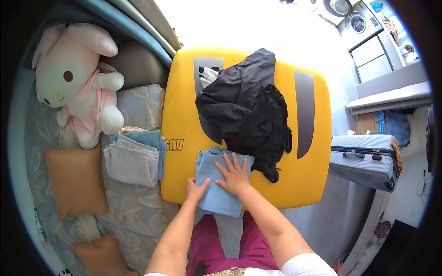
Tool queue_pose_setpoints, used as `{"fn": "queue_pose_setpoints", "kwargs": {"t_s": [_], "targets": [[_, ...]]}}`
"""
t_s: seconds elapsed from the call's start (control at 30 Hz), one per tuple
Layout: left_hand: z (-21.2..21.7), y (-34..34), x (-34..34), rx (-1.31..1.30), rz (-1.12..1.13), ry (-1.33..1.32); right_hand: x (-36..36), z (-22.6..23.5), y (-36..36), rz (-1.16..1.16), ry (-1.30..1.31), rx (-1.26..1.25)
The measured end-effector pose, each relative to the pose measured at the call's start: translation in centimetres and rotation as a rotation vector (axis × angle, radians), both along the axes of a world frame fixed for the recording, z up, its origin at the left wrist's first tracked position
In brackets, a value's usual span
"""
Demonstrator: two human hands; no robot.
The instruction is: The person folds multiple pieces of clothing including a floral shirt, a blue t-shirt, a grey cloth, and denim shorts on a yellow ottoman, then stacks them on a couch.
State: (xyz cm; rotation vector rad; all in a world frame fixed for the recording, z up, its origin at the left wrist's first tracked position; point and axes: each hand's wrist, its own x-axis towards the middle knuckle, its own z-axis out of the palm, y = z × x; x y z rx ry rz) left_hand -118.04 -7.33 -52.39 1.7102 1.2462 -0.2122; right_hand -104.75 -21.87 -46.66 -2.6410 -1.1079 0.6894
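Note:
A folded light blue cloth lies at the near edge of the yellow board, its lower end hanging slightly over. My right hand rests flat on top of the cloth with its fingers spread. At the cloth's left edge is my left hand, its thumb on top and its other fingers at the side, partly hidden, gripping the edge. Just beyond, a crumpled black garment covers the board's middle and touches the blue cloth. Some white fabric pokes out at its far left.
On the sofa to my left sit a folded grey cloth on blue fabric, a brown cushion and a large pink-and-white plush toy. A silver suitcase stands right of the board. A washing machine is at the far right.

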Motion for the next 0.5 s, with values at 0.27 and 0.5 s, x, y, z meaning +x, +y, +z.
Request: {"fn": "queue_pose_setpoints", "kwargs": {"t_s": [0.27, 0.5], "targets": [[2.5, -1.2, -1.7, -0.633, 0.105, -0.088, -8.7, -0.4, -5.6, -0.269, 0.113, -0.083], [9.3, -0.9, -0.8, -1.038, 0.097, -0.134, -7.9, -1.1, -9.7, -1.269, 1.407, 0.795]]}}
